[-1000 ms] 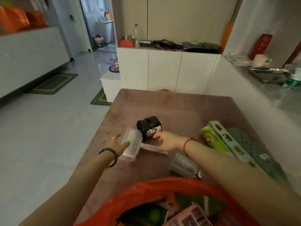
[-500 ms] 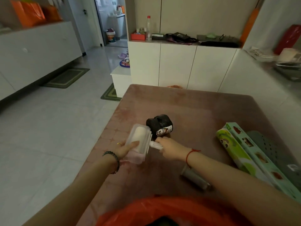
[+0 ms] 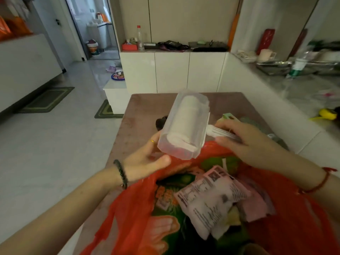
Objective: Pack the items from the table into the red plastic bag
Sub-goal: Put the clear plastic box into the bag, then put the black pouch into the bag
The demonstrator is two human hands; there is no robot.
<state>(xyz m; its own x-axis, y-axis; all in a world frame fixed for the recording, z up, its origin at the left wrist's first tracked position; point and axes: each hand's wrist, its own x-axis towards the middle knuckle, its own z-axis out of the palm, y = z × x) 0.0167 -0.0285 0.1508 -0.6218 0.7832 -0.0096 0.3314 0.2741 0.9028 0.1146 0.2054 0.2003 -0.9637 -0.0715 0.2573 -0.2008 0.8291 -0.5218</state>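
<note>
Mid-task, well under way. Red plastic bag (image 3: 132,214) open at the near edge of the surface (image 3: 139,115), mouth gaping toward the camera, already holding several things: a pink-and-white printed packet (image 3: 207,197) on top, something pink (image 3: 255,207) beside it, green printed packaging (image 3: 217,161) underneath; exact count hard to tell. Lint roller in its clear plastic cover (image 3: 184,126) now lifted off the surface and held above the bag's far rim, tilted, cover end up and away. Right hand (image 3: 241,138) clenched on the roller's white handle (image 3: 219,132), fingers wrapped over and thumb under. Left hand (image 3: 147,159) spread under and beside the lower end of the cover, fingertips touching or nearly touching it, thumb loose; looks like steadying rather than a firm grasp, contact not fully clear. Not yet inside the bag. Left on the surface, as far as visible: a dark object (image 3: 161,122) half hidden behind the roller cover, a light green box (image 3: 230,116) peeking above the right hand, and a grey-green item (image 3: 276,138) just behind the right wrist; more possibly hidden by arms. Judged stage: current item about to go in, probably at least three still to pack. Bag looks fairly full already, room likely tight for the long boxes.
</note>
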